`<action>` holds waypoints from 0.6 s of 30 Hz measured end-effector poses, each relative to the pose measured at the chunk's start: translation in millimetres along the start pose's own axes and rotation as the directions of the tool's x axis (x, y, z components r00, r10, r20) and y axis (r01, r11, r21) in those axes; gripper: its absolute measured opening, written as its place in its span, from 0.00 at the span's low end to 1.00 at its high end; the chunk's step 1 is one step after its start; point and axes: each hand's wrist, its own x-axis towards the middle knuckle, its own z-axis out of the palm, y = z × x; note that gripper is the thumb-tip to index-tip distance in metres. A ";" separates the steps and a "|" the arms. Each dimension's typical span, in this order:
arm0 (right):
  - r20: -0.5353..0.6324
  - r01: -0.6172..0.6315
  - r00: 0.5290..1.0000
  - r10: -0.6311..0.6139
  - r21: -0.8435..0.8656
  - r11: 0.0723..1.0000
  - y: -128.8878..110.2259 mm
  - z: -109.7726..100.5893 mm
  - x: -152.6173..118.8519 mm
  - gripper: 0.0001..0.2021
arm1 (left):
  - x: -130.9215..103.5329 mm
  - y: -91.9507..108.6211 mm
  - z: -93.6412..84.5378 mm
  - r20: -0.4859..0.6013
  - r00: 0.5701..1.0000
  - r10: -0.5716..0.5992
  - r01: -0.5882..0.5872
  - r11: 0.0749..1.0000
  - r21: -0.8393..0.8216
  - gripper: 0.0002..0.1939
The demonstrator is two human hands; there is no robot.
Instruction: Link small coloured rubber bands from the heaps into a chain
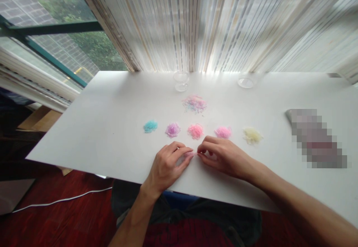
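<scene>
Close to the table's front edge, my left hand pinches a few small pink-lilac strands between thumb and fingers. My right hand faces it, thumb and fingertips pressed together almost touching the left fingertips; whatever they grip is too small to name. Just beyond the hands lies a row of little piles of thin strands: turquoise, purple, coral pink, bright pink and pale yellow. Behind the row is a loose pile of mixed colours.
Clear round containers stand at the back of the white table, with another clear round dish farther right. A pixelated long object lies on the right. Striped curtains hang behind; a white cable crosses the floor.
</scene>
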 end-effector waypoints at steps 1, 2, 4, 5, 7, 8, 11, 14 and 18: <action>0.003 -0.004 1.000 0.004 0.000 1.000 -0.1 -1.1 -0.1 0.05 | 0.0 -0.3 0.2 0.001 1.000 -0.002 0.002 1.000 -0.006 0.05; 0.007 -0.005 1.000 0.005 0.000 1.000 -0.1 -2.3 -0.2 0.05 | 0.1 -0.7 0.3 0.003 1.000 -0.005 0.005 1.000 -0.016 0.05; 0.020 0.001 1.000 -0.001 0.003 1.000 -0.2 -4.9 -0.4 0.05 | 0.3 -1.1 0.5 0.013 1.000 -0.018 0.018 0.999 -0.033 0.05; 0.027 0.006 1.000 -0.007 0.005 1.000 -0.3 -6.1 -0.5 0.05 | 0.4 -1.1 0.6 0.018 0.999 -0.027 0.027 0.999 -0.035 0.05; 0.032 0.015 0.999 -0.016 0.008 1.000 -0.5 -8.0 -0.4 0.05 | 0.8 -1.0 0.7 0.024 0.999 -0.042 0.043 0.999 -0.030 0.05; 0.028 0.019 0.999 -0.019 0.009 1.000 -0.7 -8.6 -0.3 0.04 | 0.9 -0.8 0.7 0.025 0.999 -0.048 0.049 0.998 -0.025 0.05; 0.005 0.026 1.000 -0.027 0.015 1.000 -1.0 -8.8 0.0 0.04 | 1.2 -0.2 0.8 0.028 0.998 -0.055 0.056 0.998 -0.019 0.05; -0.017 0.033 0.999 -0.033 0.027 0.999 -0.9 -7.7 0.3 0.04 | 1.2 0.4 0.5 0.026 0.998 -0.056 0.057 0.998 -0.017 0.05; -0.028 0.033 0.999 -0.032 0.053 0.998 0.3 -4.7 1.0 0.04 | 1.1 1.1 -0.3 0.020 0.999 -0.050 0.050 0.999 -0.018 0.06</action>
